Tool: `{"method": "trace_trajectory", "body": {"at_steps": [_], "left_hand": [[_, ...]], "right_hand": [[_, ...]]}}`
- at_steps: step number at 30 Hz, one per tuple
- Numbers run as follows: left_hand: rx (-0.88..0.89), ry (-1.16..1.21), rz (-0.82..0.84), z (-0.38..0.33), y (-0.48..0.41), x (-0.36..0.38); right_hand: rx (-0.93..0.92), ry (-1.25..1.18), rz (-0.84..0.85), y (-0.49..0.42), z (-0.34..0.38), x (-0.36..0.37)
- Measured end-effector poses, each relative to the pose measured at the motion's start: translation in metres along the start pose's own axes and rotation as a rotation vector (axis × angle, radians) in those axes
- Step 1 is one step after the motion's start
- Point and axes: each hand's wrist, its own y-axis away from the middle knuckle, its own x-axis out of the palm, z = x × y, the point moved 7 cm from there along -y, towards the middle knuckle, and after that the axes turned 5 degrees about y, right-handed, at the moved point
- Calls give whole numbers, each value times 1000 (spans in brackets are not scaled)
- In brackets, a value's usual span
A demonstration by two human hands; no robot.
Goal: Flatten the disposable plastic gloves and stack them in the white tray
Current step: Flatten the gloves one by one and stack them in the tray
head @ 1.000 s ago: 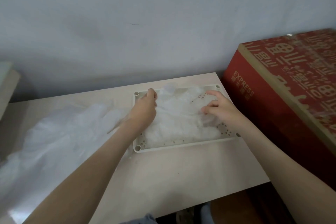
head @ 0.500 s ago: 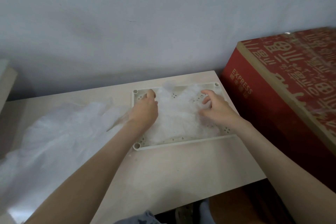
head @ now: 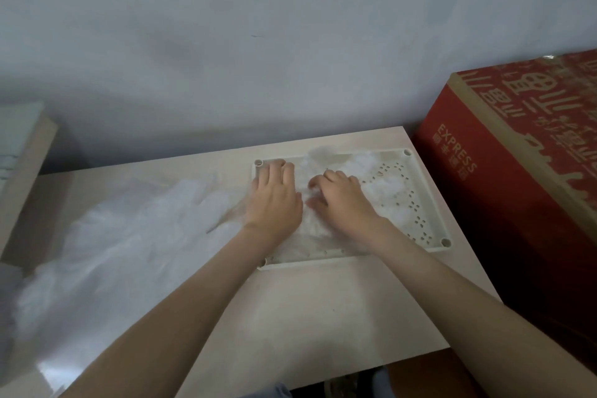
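Because thin plastic film springs back when left alone, both hands sit on the stack of gloves [head: 381, 187] inside the white tray [head: 416, 207], which lies right of centre in the frame on the pale table [head: 323, 317]. The left hand [head: 274, 200] lies flat with straight fingers over the tray's left end, pointing toward its upper-left corner, apparently pinning the film so it cannot slide. The right hand [head: 345, 207] rests just beside it at the tray's middle, fingers bent with their tips down in the film; whether it pinches a fold or only presses cannot be told. To its right the stack looks crumpled and puffy, and the perforated tray floor shows bare near the right rim, so the step in hand is probably smoothing the top glove outward. A loose pile of gloves [head: 129, 236] spreads over the left of the table, near the left arm, suggesting much work remains. A red box [head: 517, 187] stands against the table's right edge.
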Motion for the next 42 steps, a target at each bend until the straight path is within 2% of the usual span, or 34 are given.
{"method": "trace_trajectory", "body": {"at_steps": [10,13,19,27,31,34,38,42], "left_hand": [[243,-372,-74,-2,14,23],[273,-400,-127,-2,15,22],[336,-428,-157,-6,18,20],[479,-488,-133,-22,21,16],[438,-367,-51,-25,11,17],[417,-266,88,-25,5,26],[422,-207,95,-23,4,31],[390,-177,105,-17,5,38]], "right_hand": [[56,-180,-39,-4,-13,-9],[106,-260,-68,-8,-19,-12],[200,-221,-157,-26,-25,-31],[370,-686,-188,-29,-26,-31],[279,-794,-75,-16,-17,-17],[229,-792,-39,-6,-13,-8],[133,-691,20,2,-11,-1],[66,-611,-4,4,-7,-7]]}}
